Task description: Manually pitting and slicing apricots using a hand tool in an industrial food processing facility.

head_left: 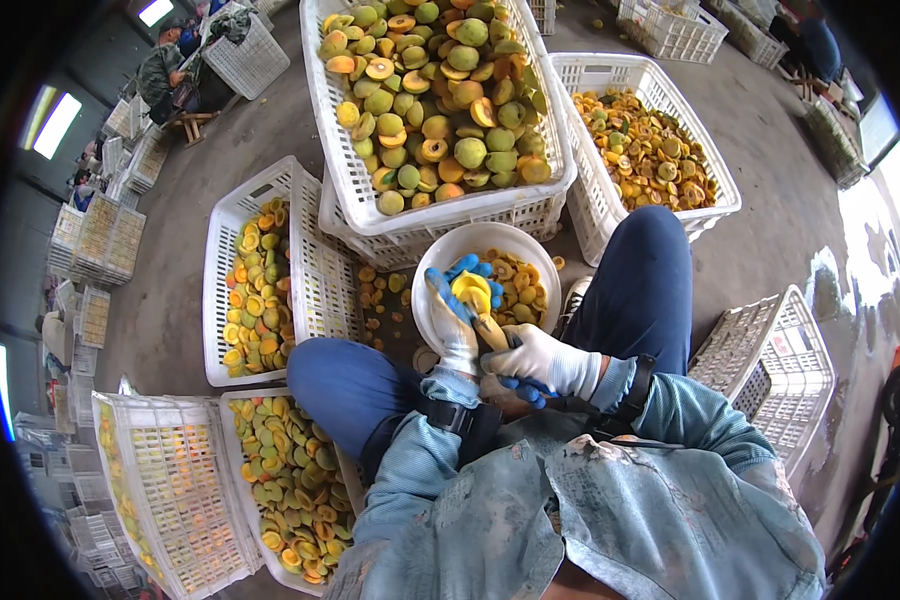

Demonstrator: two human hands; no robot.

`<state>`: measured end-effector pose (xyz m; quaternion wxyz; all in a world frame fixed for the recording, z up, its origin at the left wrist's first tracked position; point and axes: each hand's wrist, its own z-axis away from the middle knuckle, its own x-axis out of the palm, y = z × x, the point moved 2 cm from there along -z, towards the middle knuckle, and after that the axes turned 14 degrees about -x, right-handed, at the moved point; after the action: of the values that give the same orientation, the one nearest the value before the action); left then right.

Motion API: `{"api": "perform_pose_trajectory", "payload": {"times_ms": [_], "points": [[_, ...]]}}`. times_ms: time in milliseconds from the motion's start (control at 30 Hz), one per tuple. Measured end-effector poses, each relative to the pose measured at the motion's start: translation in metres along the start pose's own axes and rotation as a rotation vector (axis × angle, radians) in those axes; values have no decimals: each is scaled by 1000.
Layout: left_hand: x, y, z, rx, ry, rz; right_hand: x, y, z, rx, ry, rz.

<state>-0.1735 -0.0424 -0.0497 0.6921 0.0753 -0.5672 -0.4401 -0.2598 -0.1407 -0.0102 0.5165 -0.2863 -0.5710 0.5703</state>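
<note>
I see the right hand (550, 362) wrapped round a wooden handle (491, 334) at the bucket's (422, 318) near edge; a slip could jab the left hand (456, 312), cupped firmly round yellow fruit (472, 291) above the bucket. Beyond it, the heaped crate (450, 212) might spill if bumped.

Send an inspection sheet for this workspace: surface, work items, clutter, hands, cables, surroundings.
Surface: grey floor, with bright, wet-looking patches at right.
Work items: yellow fruit half; wooden-handled tool; white tub holding cut fruit, in front of the person; fruit-filled white crates ahead and at left.
Clutter: loose fruit pieces on the floor left of the tub.
Hands: gloved; left hand holds the fruit half, right hand grips the tool.
Cables: nothing clearly seen.
Surroundings: another person at upper left; stacked crates along the left.
</note>
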Motion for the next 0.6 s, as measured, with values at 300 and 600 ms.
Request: {"api": "perform_pose_trajectory", "payload": {"times_ms": [300, 600], "points": [[-38, 80, 1, 125, 79, 521, -18, 5, -10, 10, -68, 171], [-27, 173, -22, 231, 97, -85, -50, 64, -11, 13, -226, 1078]]}}
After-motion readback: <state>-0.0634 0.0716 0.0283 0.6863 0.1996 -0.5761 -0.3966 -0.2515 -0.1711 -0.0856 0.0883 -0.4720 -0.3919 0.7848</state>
